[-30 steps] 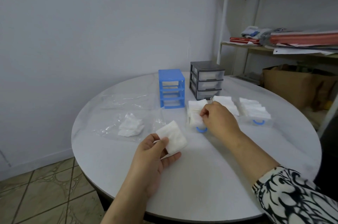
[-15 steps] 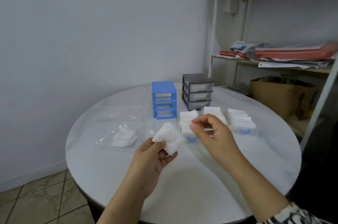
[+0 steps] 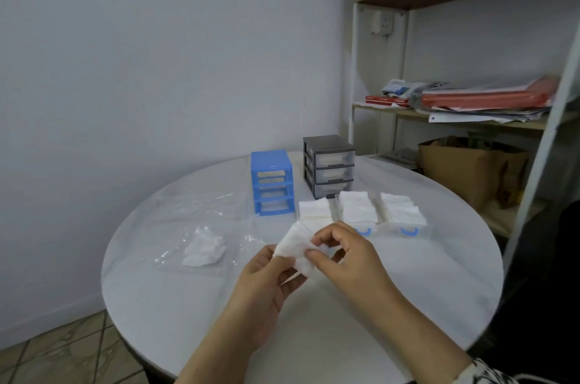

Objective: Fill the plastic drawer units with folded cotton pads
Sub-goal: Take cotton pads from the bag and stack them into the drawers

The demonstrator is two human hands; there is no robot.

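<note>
Round white table (image 3: 361,336), contents listed left to right.

1. Clear plastic bag (image 3: 201,226), lying flat at 10 o'clock on the tabletop; holds a loose crumpled heap of white cotton pads (image 3: 203,251).
2. Blue drawer unit (image 3: 272,182), upright at 12 o'clock, three slots; all three slots without their drawers.
3. Left hand (image 3: 266,283), above the table centre; thumb and fingers pinch the lower left edge of a single cotton pad (image 3: 296,248).
4. Held cotton pad: white, square, partly folded, lifted off the table between both hands, just in front of the nearest filled drawer.
5. Right hand (image 3: 348,258); fingers curled, fingertips pinching the right edge of the same pad.
6. Three clear drawers with blue handles, in a row at 1 o'clock: first drawer (image 3: 314,211), second drawer (image 3: 357,211), third drawer (image 3: 403,214); each packed with folded white pads standing in a stack. The first one's front is hidden by the hands.
7. Grey drawer unit (image 3: 329,164), upright behind the row, three clear drawers seated; contents too faint to tell.
</note>
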